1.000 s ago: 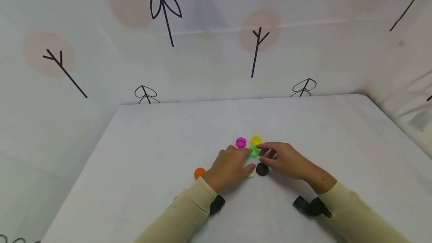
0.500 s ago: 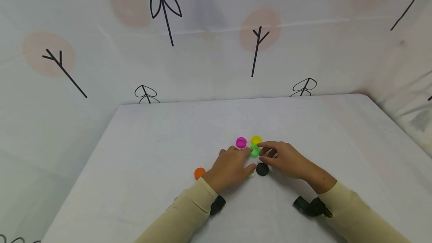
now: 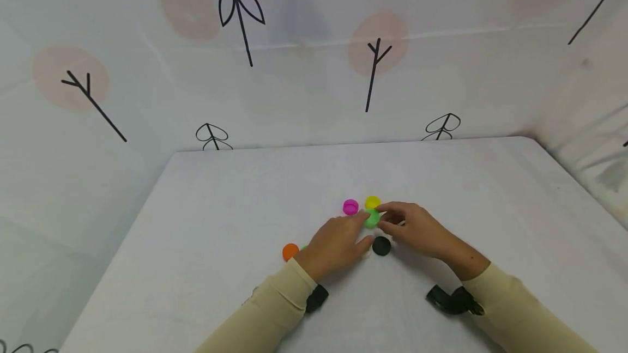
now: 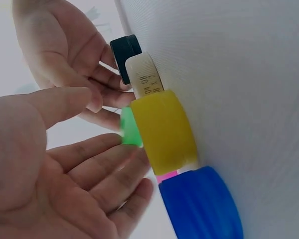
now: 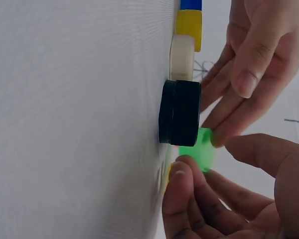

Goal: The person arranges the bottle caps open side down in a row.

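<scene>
A light-green bottle cap lies between my two hands at the table's middle. My left hand is spread palm down, its straight index fingertip on the cap's left side. From the right, my right hand has loosely bent fingers at the same cap, thumb apart from them. In the right wrist view, fingertips of both hands meet the green cap beyond a black cap. In the left wrist view a white cap, a yellow cap and a blue cap stand beside my left hand.
Behind the green cap are a magenta cap and another yellow cap. An orange cap lies left of my left wrist, with a green edge showing beside it. The white table meets a patterned backdrop.
The green cap has shifted slightly away and to the right, with both hands' fingertips at it. My right hand has risen a little in view. A green edge now shows beside my left wrist.
</scene>
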`<state>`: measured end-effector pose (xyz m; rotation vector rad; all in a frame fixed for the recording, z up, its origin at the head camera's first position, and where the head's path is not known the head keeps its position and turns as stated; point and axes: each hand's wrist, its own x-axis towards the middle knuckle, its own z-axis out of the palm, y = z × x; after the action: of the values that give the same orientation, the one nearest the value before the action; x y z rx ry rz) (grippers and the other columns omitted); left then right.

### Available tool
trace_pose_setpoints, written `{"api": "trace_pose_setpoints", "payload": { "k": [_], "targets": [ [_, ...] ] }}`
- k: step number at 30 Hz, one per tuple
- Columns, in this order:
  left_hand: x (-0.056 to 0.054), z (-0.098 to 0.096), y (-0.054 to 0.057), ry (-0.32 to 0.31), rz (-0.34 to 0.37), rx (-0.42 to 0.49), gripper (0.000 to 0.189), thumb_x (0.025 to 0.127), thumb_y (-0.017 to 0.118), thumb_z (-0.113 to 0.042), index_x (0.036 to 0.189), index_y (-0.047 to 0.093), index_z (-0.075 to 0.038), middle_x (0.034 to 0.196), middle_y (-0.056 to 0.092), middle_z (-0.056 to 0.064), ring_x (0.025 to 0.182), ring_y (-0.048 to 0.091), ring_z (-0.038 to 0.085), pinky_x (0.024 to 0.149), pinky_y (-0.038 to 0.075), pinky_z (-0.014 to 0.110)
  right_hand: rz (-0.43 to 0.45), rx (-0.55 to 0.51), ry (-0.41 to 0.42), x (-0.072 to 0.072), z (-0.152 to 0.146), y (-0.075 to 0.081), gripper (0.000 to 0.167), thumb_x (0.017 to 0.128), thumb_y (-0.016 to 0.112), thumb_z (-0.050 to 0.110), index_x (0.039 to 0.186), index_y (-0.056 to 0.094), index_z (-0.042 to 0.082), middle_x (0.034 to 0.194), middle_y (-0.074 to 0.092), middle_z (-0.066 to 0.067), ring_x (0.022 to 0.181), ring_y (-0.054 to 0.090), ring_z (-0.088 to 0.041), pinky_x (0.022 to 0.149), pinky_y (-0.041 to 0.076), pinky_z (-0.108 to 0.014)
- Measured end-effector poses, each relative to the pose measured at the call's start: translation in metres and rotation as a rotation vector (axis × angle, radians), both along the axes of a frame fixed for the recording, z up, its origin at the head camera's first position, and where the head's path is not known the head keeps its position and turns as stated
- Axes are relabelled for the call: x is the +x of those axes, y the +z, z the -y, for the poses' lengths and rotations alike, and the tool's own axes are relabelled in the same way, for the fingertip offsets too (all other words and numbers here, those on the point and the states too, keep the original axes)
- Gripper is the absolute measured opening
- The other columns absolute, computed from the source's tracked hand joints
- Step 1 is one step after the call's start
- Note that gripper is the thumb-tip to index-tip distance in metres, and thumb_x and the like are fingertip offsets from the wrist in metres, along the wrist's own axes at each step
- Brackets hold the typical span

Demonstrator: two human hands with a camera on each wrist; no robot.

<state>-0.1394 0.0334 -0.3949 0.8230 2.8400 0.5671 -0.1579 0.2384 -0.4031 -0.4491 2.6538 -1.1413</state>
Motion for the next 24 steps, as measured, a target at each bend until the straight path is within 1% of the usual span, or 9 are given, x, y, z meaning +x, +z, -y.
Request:
{"api": "trace_pose_setpoints", "payload": {
  "k": [3,7,11,13,15,17,19,21,24],
  "targets": [
    [0.000,0.000,0.003,0.000,0.015,0.050,0.053,0.101,0.058,-0.031,0.148,0.047,-0.009,0.140,0.062,0.006,0.123,0.063,0.020,0.105,0.050,0.033,-0.017,-0.015,-0.042,0.001,0.000,0.003,0.034,0.097,0.064,0.019,0.126,0.064,0.002,0.100,0.074,-0.006,0.093,0.067,-0.020,0.078,0.053,-0.032],
    [0.001,0.000,0.006,-0.002,-0.028,0.108,0.052,0.101,0.059,-0.028,0.148,0.047,-0.008,0.134,0.066,0.009,0.107,0.070,0.019,0.095,0.054,0.030,0.004,-0.078,-0.072,0.001,-0.001,0.006,0.037,0.098,0.064,0.023,0.129,0.061,0.001,0.100,0.074,-0.008,0.090,0.068,-0.019,0.079,0.053,-0.032],
    [-0.001,0.000,0.007,0.005,-0.053,0.183,0.048,0.101,0.059,-0.024,0.145,0.051,-0.007,0.090,0.072,0.003,0.061,0.052,0.009,0.060,0.045,0.017,0.061,-0.155,-0.085,0.002,-0.001,0.009,0.039,0.100,0.060,0.023,0.132,0.057,0.002,0.100,0.073,-0.010,0.087,0.068,-0.019,0.080,0.053,-0.035],
    [-0.002,0.000,0.006,0.010,-0.060,0.219,0.045,0.101,0.059,-0.022,0.143,0.053,-0.007,0.065,0.056,-0.003,0.052,0.032,0.008,0.050,0.030,0.018,0.079,-0.179,-0.089,0.002,-0.001,0.010,0.039,0.101,0.059,0.023,0.134,0.056,0.003,0.100,0.073,-0.011,0.086,0.067,-0.020,0.081,0.052,-0.036],
    [-0.003,0.000,0.006,0.015,-0.075,0.245,0.042,0.100,0.059,-0.021,0.141,0.055,-0.009,0.057,0.040,-0.006,0.049,0.024,0.006,0.047,0.023,0.018,0.090,-0.192,-0.090,0.002,-0.001,0.011,0.039,0.101,0.058,0.022,0.135,0.055,0.003,0.100,0.073,-0.012,0.085,0.068,-0.021,0.082,0.052,-0.037],
    [-0.003,0.000,0.005,0.020,-0.098,0.268,0.039,0.100,0.060,-0.019,0.138,0.058,-0.012,0.058,0.040,-0.007,0.048,0.024,0.005,0.047,0.022,0.017,0.097,-0.200,-0.090,0.002,-0.001,0.011,0.039,0.101,0.059,0.022,0.136,0.055,0.004,0.099,0.073,-0.012,0.084,0.068,-0.021,0.083,0.052,-0.037],
    [-0.003,0.000,0.005,0.027,-0.116,0.281,0.037,0.099,0.060,-0.018,0.136,0.059,-0.013,0.067,0.058,-0.006,0.048,0.024,0.004,0.047,0.023,0.016,0.101,-0.211,-0.087,0.002,-0.001,0.011,0.040,0.101,0.059,0.021,0.136,0.055,0.004,0.099,0.074,-0.012,0.085,0.069,-0.021,0.083,0.053,-0.037],
    [-0.002,0.000,0.005,0.034,-0.133,0.299,0.037,0.099,0.061,-0.017,0.136,0.060,-0.013,0.088,0.074,-0.002,0.048,0.025,0.003,0.048,0.023,0.015,0.112,-0.222,-0.088,0.002,-0.001,0.011,0.039,0.101,0.059,0.022,0.135,0.056,0.004,0.100,0.074,-0.012,0.086,0.069,-0.022,0.083,0.054,-0.036],
    [-0.002,-0.001,0.005,0.041,-0.156,0.326,0.037,0.099,0.061,-0.017,0.136,0.060,-0.013,0.115,0.075,0.003,0.048,0.024,0.003,0.048,0.023,0.015,0.133,-0.257,-0.089,0.002,-0.002,0.010,0.037,0.102,0.058,0.025,0.133,0.056,0.004,0.101,0.074,-0.015,0.090,0.070,-0.024,0.083,0.056,-0.033]
  ]
}}
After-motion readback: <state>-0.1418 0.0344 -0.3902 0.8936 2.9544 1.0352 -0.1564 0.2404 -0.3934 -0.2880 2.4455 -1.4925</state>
